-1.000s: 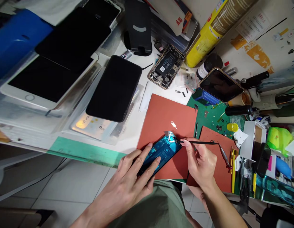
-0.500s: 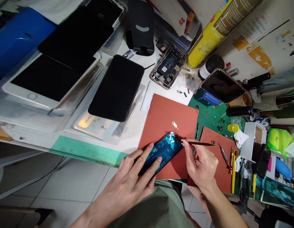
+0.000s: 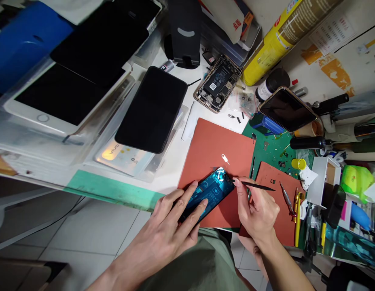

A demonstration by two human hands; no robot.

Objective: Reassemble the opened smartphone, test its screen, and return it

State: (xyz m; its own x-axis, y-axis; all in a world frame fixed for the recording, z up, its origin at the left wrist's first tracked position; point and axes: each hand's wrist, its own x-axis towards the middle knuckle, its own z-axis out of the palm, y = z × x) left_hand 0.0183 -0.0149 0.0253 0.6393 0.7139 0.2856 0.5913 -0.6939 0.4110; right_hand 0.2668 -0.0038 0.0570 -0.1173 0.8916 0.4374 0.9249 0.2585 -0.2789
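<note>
Phone (image 3: pixel 213 189) is lying under the left hand (image 3: pixel 172 218) on the larger mat (image 3: pixel 217 137), lower centre of frame. Eject pin (image 3: pixel 225 160) is lying farther up; screwdriver (image 3: pixel 286 196) is resting on smaller mat (image 3: pixel 286 230), lower right.

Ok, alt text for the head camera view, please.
The left hand lies over a blue phone on a reddish mat while the right hand holds a thin black tool at the phone's edge. Beyond the mat lies an opened phone.

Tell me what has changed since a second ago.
In the right hand, the black tool has pivoted, its free end swinging toward the person, away from the screwdriver. Nothing was grasped or released. The left hand stays on the blue phone; the silver pin lies unmoved.
</note>
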